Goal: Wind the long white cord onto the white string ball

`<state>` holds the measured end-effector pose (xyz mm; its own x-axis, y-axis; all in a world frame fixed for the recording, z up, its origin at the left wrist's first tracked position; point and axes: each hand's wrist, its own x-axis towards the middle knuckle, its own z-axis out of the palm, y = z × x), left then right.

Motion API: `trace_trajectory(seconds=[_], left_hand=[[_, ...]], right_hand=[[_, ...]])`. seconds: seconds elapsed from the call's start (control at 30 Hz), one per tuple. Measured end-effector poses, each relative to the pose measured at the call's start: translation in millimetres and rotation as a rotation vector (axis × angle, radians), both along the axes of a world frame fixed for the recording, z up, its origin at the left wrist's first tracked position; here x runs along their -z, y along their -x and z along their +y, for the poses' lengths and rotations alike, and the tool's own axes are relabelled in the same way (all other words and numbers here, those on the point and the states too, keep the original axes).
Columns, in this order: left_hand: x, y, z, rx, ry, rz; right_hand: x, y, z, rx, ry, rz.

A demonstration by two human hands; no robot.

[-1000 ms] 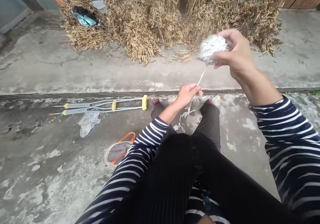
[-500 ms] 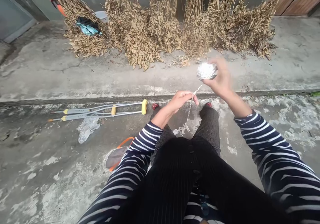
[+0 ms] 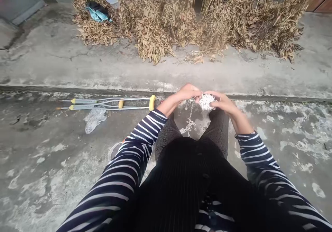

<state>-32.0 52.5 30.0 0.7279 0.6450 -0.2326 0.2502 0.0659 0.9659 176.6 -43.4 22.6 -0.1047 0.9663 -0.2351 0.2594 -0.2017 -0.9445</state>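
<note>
A round ball of white cord point(image 3: 206, 102) is in my right hand point(image 3: 223, 103), whose fingers curve round its top and right side. Close against the ball's left side, my left hand point(image 3: 188, 92) pinches the cord between thumb and fingers. From there the loose cord point(image 3: 191, 112) hangs down to a small tangled heap point(image 3: 189, 126) between my legs. The fingertips of both hands are almost together at the ball.
Crutches with yellow pads point(image 3: 152, 102) lie left of my feet, beside a clear plastic bag point(image 3: 95, 120). A low concrete step point(image 3: 155, 76) runs across in front. Dried plant bundles point(image 3: 153, 28) lean on the wall behind, with a blue and black cloth point(image 3: 98, 12) among them.
My right hand has brought the ball down and left, against my left hand. The stretch of cord between them has shortened. The view has tilted downward, and the bundles sit higher.
</note>
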Motion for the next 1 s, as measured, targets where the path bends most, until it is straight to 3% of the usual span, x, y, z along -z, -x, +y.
trace_trajectory(seconds=[0.23,0.47,0.57,0.67,0.77,0.9,1.0], left_hand=[[21.1,11,-22,0.017,-0.069,0.082],[42.6,25,-15,0.199,-0.031,0.051],[48.5,31,-8,0.231,0.001,0.032],[56.1,36,-6,0.194,0.032,-0.002],[66.3,40,-3,0.133,0.081,-0.014],[75.2,49,12,0.061,0.113,-0.01],[72.2,52,24,0.0,0.093,-0.056]], right_hand=[[26.4,25,-38,0.046,0.12,0.353],[39.0,36,-44,0.158,0.132,0.259],[37.9,33,-47,0.123,0.179,0.273],[39.2,33,-54,0.041,0.285,0.409],[42.3,34,-59,0.046,0.351,0.523],[40.5,35,-55,0.076,0.338,0.54],[27.6,43,-43,0.025,0.28,0.54]])
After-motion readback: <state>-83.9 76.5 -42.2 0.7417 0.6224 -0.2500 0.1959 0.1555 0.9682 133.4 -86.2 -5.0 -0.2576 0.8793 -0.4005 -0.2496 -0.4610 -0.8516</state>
